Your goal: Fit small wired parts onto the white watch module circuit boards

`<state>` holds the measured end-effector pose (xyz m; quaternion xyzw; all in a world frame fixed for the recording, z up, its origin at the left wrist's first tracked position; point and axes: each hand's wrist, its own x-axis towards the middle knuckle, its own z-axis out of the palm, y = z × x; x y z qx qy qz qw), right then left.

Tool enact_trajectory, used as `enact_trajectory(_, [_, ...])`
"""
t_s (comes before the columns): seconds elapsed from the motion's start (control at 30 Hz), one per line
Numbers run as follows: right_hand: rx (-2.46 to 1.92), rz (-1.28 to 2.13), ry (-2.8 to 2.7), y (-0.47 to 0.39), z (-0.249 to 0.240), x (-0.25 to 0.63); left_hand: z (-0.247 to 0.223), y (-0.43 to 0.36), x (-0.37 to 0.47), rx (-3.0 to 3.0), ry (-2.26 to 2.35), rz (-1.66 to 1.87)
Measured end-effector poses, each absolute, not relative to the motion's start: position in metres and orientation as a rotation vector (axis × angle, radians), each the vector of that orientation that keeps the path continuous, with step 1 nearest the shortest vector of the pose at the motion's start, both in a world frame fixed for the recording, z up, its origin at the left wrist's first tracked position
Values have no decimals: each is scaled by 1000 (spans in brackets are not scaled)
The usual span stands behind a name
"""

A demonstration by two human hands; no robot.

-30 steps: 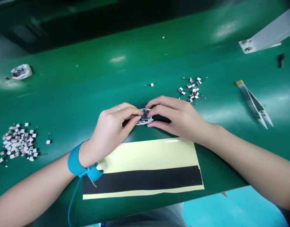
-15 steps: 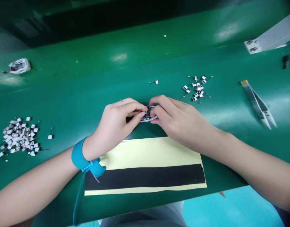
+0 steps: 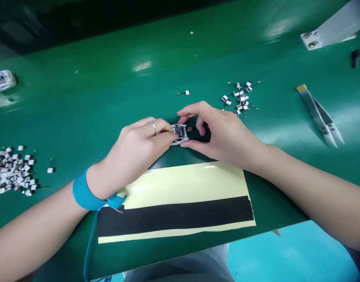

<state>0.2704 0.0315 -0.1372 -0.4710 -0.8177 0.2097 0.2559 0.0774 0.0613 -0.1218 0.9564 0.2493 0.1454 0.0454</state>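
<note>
A small white housing with an exposed circuit board [image 3: 180, 133] lies on the green bench in front of me. My left hand [image 3: 147, 145] pinches it from the left, its fingers covering that end. At the other end is my right hand [image 3: 216, 131], its thumb at the lower right corner of the housing and its index finger raised above it. The right fingers are apart, with nothing held between them. A small dark and coppery bit [image 3: 189, 129] shows just beyond the housing's right edge; I cannot tell what it is.
Small white parts with short leads form a large pile [image 3: 13, 170] at left and a smaller cluster [image 3: 241, 97] at right. Tweezers [image 3: 319, 115] lie farther right, near a metal bracket [image 3: 323, 33]. A yellow sheet with a black strip [image 3: 180, 221] lies near the bench edge. Another white housing [image 3: 5, 81] sits far left.
My right hand has opened and drawn back from the housing, uncovering more of its board. The left hand still grips it. The whole view has shifted slightly.
</note>
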Motion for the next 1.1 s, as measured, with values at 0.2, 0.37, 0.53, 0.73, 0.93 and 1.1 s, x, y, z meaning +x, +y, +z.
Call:
enact_trajectory(0.2, [-1301, 598, -2217, 31, -136, 270, -125, 57, 80, 2875, 842, 580])
enact_trajectory(0.37, [-1309, 594, -2223, 32, -135, 270, -124, 55, 82, 2889, 897, 519])
enact_trajectory(0.53, [-1298, 581, -2240, 32, -135, 270, -122, 54, 82, 2958, 889, 456])
enact_trajectory(0.73, [-1297, 583, -2248, 32, -134, 271, -123, 55, 83, 2965, 843, 532])
enact_trajectory(0.93, [-1291, 594, -2249, 32, -134, 271, -121, 54, 83, 2935, 856, 490])
enact_trajectory(1.1, [-1286, 601, -2252, 33, -134, 271, -121, 54, 83, 2946, 831, 508])
